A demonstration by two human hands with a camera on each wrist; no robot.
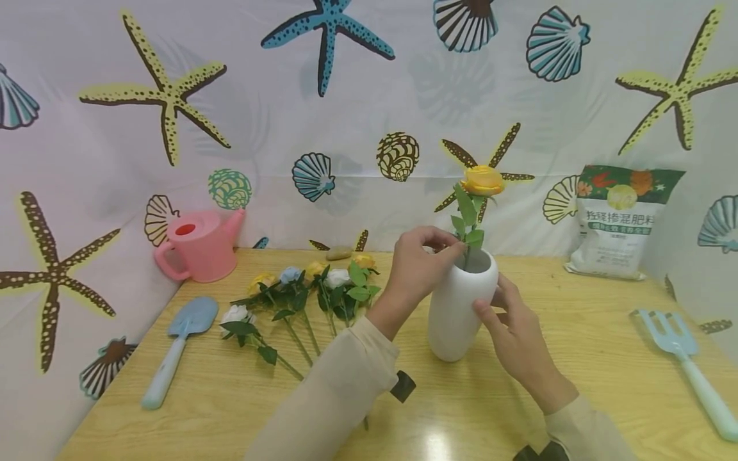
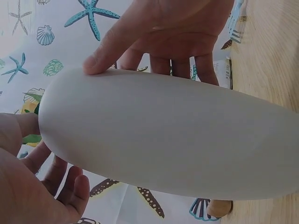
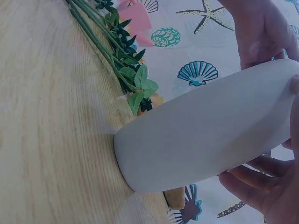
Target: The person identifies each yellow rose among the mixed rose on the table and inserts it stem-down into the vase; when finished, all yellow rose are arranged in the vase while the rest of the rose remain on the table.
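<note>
From the head camera, a white vase (image 1: pixel 459 306) stands upright on the wooden table (image 1: pixel 576 358), near its middle. The right hand (image 1: pixel 519 336) wraps its fingers and thumb round the vase's side, steadying it. The left hand (image 1: pixel 418 266) is at the mouth of the vase, fingers curled in a pinch at the stem of a yellow rose (image 1: pixel 482 180) that stands in it. The vase is tall and narrow, so a sideways tug on the stem could tip it if the right hand loosens. The rose also leans to one side and might swing round or drop lower once released. More flowers (image 1: pixel 300 291) lie on the table to the left, near the left sleeve, which could brush them toward the edge.

From the left wrist camera, the vase (image 2: pixel 173 140) fills the frame, and the right hand (image 2: pixel 173 32) rests on its far side with thumb and fingers spread over it. The smooth surface looks slippery, so the hold could slide.

From the right wrist camera, the base of the vase (image 3: pixel 205 140) sits flat on the table (image 3: pixel 46 116), with the flower stems (image 3: pixel 117 51) lying just behind it.

Around these, a pink watering can (image 1: pixel 198 246), a blue trowel (image 1: pixel 175 346), a blue hand fork (image 1: pixel 688 368) and a bag of fertiliser (image 1: pixel 619 221) sit on the table, in front of a curtain (image 1: pixel 369 96) printed with shells and starfish.
</note>
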